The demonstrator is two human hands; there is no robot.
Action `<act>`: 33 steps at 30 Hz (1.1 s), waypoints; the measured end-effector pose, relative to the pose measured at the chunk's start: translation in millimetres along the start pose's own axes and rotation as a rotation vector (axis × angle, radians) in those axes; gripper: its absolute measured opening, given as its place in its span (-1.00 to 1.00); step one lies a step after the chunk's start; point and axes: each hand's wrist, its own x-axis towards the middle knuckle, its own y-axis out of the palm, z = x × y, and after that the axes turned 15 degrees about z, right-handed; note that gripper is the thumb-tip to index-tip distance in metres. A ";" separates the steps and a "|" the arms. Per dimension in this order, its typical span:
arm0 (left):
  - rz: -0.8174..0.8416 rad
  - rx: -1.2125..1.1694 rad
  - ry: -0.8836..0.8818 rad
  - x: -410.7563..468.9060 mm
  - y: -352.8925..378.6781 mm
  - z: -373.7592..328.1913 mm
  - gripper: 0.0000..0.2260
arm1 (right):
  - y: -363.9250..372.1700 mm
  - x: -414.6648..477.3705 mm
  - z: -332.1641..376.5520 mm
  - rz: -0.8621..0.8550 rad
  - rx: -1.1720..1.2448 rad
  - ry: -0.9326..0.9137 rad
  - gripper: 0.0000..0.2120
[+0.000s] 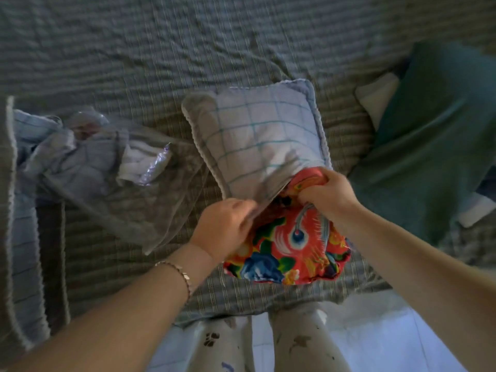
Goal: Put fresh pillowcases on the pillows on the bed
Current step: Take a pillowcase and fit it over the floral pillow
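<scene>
I see the floral pillow point(290, 245) lying lengthwise away from me on the bed point(134, 49), its far end inside the checked pillowcase point(257, 135) (mouth toward me); the right hand point(326, 193) grips the pillow and the left hand point(225, 226) pinches the mouth's edge.

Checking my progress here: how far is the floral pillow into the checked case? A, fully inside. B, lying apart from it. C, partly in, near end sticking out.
C: much of the floral pillow shows outside the checked case, gripped by the right hand.
</scene>
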 end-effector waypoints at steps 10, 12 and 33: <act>-0.305 -0.342 -0.311 55.4 -109.3 42.9 -0.90 | -64.4 -22.6 151.5 -0.314 0.158 -0.741 -0.62; -0.260 -0.366 -0.288 59.5 -117.7 44.8 -0.85 | -75.1 -23.2 156.3 -0.317 0.157 -0.790 -0.61; 0.459 0.595 -0.047 11.7 23.2 29.4 -0.48 | -73.9 27.3 41.9 -0.221 0.569 -0.265 -0.61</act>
